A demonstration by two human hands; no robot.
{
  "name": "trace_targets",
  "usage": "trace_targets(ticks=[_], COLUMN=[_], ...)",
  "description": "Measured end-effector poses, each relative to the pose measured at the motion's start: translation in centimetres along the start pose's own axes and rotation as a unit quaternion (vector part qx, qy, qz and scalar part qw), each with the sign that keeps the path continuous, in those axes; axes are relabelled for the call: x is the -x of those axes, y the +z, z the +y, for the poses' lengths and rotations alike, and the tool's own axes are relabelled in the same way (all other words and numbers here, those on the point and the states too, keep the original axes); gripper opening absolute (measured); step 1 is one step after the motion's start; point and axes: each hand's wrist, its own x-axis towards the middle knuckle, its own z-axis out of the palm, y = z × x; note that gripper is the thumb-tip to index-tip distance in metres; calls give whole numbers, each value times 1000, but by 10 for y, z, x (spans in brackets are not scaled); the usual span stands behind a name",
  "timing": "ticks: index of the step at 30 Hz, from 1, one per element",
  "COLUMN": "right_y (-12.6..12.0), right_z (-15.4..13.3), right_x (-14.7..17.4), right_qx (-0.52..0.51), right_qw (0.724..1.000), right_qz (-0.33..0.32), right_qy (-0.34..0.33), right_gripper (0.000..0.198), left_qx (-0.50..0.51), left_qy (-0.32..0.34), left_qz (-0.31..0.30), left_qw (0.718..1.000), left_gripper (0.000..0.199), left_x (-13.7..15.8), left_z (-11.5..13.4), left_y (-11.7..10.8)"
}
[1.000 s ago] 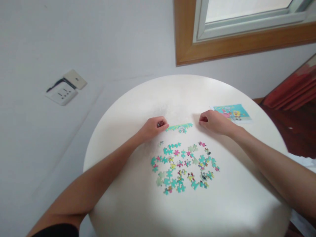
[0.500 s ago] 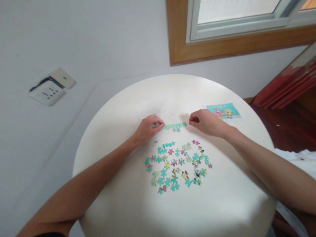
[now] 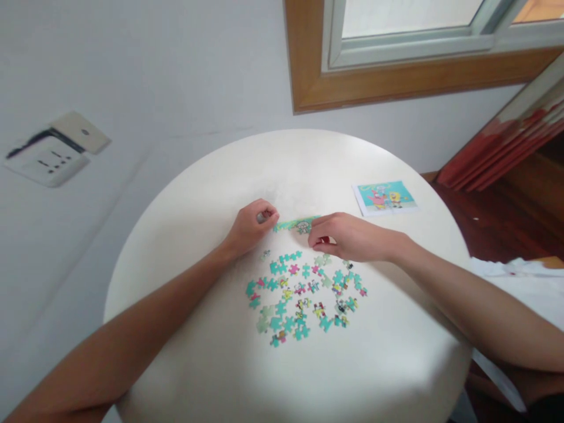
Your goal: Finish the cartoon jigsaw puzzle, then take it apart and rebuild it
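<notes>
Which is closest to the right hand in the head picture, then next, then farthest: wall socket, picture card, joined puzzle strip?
1. Joined puzzle strip: just left of the right hand, partly hidden behind it.
2. Picture card: beyond the hand, toward the right.
3. Wall socket: far off to the left.

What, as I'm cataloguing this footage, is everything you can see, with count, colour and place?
table: 1, white, centre
loose puzzle pieces: many, mostly teal, also pink, yellow, pale green; on the table
puzzle strip: 1, teal and yellow-green, beyond the loose pieces
picture card: 1, teal, pink and yellow, table's far right
socket plate: 1, white, wall at left
second plate: 1, cream, beside it
wall: pale, behind
window: 1, brown-trimmed, upper right
curtain: 1, red and cream, right
floor: dark red-brown, right
white material: right edge
left hand: 1, bare, at strip's left end
right hand: 1, bare, over strip's right end
</notes>
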Motion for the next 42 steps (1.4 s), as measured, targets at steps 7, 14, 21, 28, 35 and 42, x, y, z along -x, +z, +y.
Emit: trace_targets(ticks=[7,14,21,28,35,42], right_y=[-1,-2,-5,-7,-10,-13], right_z=[0,2,5,13,18,15], right_x=[3,1,-2,-2,2,8], right_qx=[10,27,32,75,105,106], right_qw=[1000,1000,983,972,977,983], right_qz=[-22,11,175,182,114,-25], right_qy=[-11,10,46,125,144,144], right_gripper=[19,18,25,28,28,16], left_qx=[-3,1,5,-3,-11,-37], left_qy=[-20,-31,-35,-35,-39,-55], left_qz=[20,21,22,20,15,-4], left_qw=[1000,999,999,999,999,998], left_gripper=[21,22,22,24,23,25], left_x=[-1,-2,-2,-2,-3,-3], left_z=[-2,-3,-2,-3,1,3], left_y=[2,3,3,2,2,-1])
